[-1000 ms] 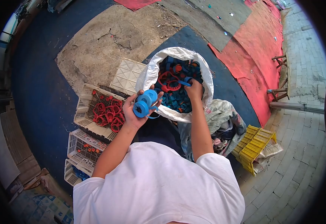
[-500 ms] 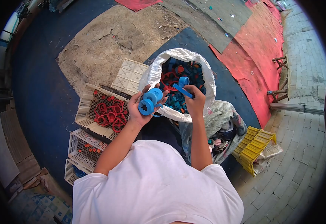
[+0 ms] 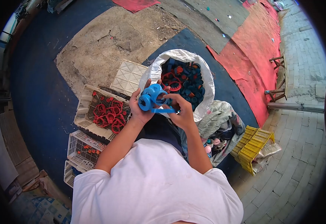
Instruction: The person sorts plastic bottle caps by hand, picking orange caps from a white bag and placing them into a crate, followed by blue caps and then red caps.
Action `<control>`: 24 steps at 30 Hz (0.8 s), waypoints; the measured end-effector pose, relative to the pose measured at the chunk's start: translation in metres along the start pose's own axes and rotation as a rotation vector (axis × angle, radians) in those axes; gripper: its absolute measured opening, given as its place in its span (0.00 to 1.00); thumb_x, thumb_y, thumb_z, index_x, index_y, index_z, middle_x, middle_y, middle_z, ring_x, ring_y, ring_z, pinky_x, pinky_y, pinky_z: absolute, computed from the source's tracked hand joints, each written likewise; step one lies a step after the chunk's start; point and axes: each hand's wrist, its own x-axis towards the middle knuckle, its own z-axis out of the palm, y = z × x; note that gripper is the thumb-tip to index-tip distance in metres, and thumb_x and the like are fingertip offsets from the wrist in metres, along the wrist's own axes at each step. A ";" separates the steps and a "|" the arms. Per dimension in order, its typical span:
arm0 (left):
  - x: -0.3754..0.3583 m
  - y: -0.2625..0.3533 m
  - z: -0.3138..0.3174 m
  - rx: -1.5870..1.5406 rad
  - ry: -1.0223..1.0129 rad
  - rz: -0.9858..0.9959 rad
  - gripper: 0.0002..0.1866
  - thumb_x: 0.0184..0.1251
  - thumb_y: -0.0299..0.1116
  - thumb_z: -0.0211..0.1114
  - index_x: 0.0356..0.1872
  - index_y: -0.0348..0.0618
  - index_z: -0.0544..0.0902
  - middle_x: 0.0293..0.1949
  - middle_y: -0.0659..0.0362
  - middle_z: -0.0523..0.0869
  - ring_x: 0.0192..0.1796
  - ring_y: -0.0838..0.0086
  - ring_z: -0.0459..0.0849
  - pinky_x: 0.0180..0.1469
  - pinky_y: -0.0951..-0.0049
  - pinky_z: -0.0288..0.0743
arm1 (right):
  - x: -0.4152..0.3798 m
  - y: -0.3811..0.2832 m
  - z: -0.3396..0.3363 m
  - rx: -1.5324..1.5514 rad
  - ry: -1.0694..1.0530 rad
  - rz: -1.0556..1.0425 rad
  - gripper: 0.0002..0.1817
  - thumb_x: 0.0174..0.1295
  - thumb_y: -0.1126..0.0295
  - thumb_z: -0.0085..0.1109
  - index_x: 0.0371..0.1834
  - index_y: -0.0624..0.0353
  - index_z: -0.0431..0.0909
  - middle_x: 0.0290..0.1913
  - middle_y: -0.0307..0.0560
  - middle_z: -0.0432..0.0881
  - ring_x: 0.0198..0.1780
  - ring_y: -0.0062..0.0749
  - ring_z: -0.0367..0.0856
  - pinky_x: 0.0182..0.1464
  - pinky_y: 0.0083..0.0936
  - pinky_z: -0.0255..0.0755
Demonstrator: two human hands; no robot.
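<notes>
Cupped palm-up, my left hand (image 3: 142,115) holds several blue plastic ring caps (image 3: 145,101) in a cluster. My right hand (image 3: 183,112) is close against it on the right, its fingers bent round a blue plastic piece with a flat strap (image 3: 162,110). That piece is slightly blurred and overlaps the rings in view. Both hands are over the near edge of an open white sack (image 3: 210,76). Inside the sack lie many dark teal caps (image 3: 193,87), some orange bits and red rings (image 3: 171,83).
Left of the sack, a cream crate (image 3: 81,111) holds red rings (image 3: 110,116). Nearer is another crate (image 3: 72,146) with orange pieces. A flat cream lattice (image 3: 128,77) lies behind. To the right are a grey cloth sack (image 3: 214,112), a yellow crate (image 3: 249,147) and wooden stools (image 3: 276,93).
My right hand has moved left and down from over the sack, bringing its blue piece to the rings in my left hand. My left hand stays nearly in place.
</notes>
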 end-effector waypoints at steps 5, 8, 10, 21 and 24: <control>-0.002 0.002 0.000 -0.012 0.031 -0.009 0.29 0.75 0.53 0.48 0.73 0.56 0.73 0.74 0.53 0.72 0.74 0.43 0.71 0.69 0.48 0.76 | 0.000 0.011 0.016 0.337 0.206 0.127 0.11 0.67 0.78 0.65 0.51 0.61 0.79 0.34 0.31 0.74 0.34 0.09 0.68 0.35 0.13 0.61; -0.003 0.002 -0.001 -0.001 0.038 -0.004 0.29 0.75 0.53 0.49 0.73 0.56 0.73 0.74 0.54 0.72 0.73 0.47 0.74 0.64 0.53 0.81 | 0.004 -0.002 0.020 0.428 0.267 0.078 0.11 0.69 0.78 0.62 0.53 0.63 0.77 0.39 0.34 0.80 0.39 0.12 0.74 0.42 0.13 0.68; -0.002 0.004 -0.005 0.006 0.035 -0.003 0.29 0.74 0.52 0.50 0.73 0.56 0.73 0.75 0.53 0.71 0.74 0.49 0.73 0.66 0.52 0.78 | 0.008 -0.005 0.027 0.469 0.351 0.030 0.11 0.70 0.78 0.61 0.53 0.63 0.77 0.40 0.35 0.81 0.40 0.14 0.75 0.43 0.14 0.70; -0.003 0.002 -0.006 -0.001 -0.016 0.041 0.29 0.74 0.50 0.52 0.72 0.54 0.73 0.76 0.53 0.69 0.76 0.56 0.69 0.76 0.54 0.66 | 0.012 -0.004 0.052 -0.196 0.444 -0.113 0.17 0.61 0.69 0.66 0.54 0.59 0.82 0.56 0.51 0.76 0.51 0.37 0.73 0.56 0.32 0.69; -0.007 0.002 0.006 0.009 -0.005 0.044 0.29 0.74 0.49 0.52 0.72 0.52 0.74 0.77 0.54 0.69 0.76 0.58 0.69 0.76 0.54 0.66 | 0.011 0.007 0.058 -0.016 0.486 -0.143 0.21 0.64 0.65 0.64 0.59 0.59 0.80 0.60 0.52 0.74 0.57 0.38 0.73 0.64 0.34 0.65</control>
